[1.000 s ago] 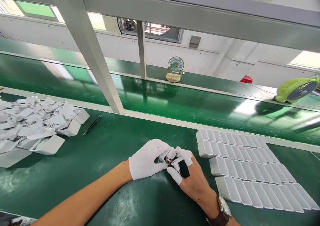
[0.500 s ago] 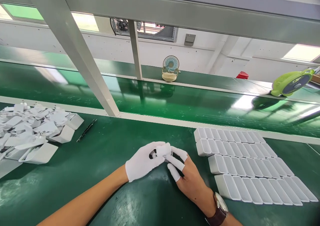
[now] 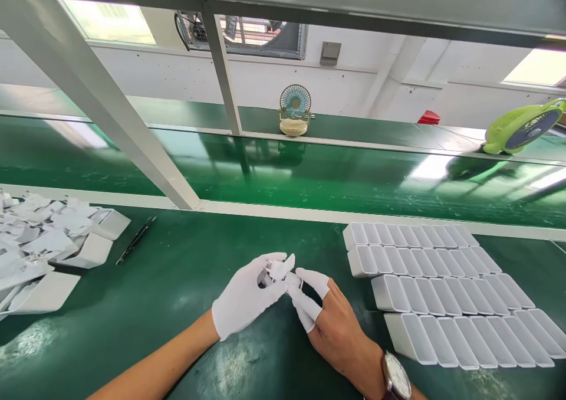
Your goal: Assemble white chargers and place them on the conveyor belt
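My left hand, in a white glove, is closed round a small white plastic part with a raised flap. Over its right end bend the fingers of my right hand, which wear white finger covers; thumb and fingertips pinch the part. The glove and fingertips hide much of its shape. On the left lies a heap of loose white plastic parts. To the right stand several rows of white open-topped plastic boxes, packed side by side.
A black pen lies on the green table near the heap. Behind the table run a pale edge strip and a glossy green belt. A slanted metal post rises at left. Two small fans stand at the back.
The part in my hands has turned, and its flap now stands up at a slant. My fingers have shifted slightly around it. The head view has moved a little.
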{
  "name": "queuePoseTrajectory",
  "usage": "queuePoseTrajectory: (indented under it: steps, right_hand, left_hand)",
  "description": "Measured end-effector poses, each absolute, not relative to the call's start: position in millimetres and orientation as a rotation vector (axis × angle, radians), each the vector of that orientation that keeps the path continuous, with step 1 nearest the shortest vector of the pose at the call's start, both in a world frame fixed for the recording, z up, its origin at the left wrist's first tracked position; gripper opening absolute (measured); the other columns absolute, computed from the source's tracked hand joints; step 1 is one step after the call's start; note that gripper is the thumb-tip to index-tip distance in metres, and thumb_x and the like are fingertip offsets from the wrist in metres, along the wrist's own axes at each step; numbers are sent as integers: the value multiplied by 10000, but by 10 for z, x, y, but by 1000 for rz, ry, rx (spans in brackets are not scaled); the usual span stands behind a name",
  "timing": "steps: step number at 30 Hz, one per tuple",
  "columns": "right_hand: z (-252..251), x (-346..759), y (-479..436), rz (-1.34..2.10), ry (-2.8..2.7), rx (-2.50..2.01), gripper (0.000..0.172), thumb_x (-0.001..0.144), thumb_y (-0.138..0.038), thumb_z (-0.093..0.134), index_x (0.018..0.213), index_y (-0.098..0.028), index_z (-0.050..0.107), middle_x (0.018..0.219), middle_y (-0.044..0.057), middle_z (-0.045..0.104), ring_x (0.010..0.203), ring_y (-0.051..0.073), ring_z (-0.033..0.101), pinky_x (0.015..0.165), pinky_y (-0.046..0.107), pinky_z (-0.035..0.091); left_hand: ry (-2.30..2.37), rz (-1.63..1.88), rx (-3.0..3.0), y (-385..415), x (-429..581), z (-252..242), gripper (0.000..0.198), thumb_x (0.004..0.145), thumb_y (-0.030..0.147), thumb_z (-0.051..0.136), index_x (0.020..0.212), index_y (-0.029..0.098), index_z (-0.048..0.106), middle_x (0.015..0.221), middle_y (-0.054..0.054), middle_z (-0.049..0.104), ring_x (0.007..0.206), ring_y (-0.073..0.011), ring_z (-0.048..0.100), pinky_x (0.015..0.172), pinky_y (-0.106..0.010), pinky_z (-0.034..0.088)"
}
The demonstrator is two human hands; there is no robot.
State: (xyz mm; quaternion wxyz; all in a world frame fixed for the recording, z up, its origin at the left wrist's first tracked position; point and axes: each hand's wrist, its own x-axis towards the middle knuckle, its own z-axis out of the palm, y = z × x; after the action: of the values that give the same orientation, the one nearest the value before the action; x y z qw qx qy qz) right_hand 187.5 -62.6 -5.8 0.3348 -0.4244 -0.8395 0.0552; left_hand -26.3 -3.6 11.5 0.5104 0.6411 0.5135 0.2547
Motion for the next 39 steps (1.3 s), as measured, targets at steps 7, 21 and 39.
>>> queuePoseTrajectory:
  steps: [7,21,39]
  right_hand:
    - [-8,1860,-607,168,-2199,-1091,595,845,33,528,1376,-230,566,1356,160,538,1202,306,564,924,492,592]
    - [-30,1822,-540,358,-2019,-988,541,954,-43,513,1429,-300,530,1351,104,596,1253,223,587,1017,407,570]
    - [286,1714,-408,60,-2047,-956,521,902,-53,602,1361,-296,567,1312,102,596,1172,238,633,951,387,587]
  left_hand:
    - [1177,614,1496,10,-255,97,543,811,344,705,1324,233,564,1106,-66,725,967,-239,686,813,-385,586]
    - [863,586,1467,68,-324,99,628,755,264,771,1339,235,541,1046,-27,710,909,-201,664,818,-352,552]
    - [881,1146,1369,157,-448,140,629,911,675,510,1234,153,648,1017,-116,707,909,-234,637,715,-334,519]
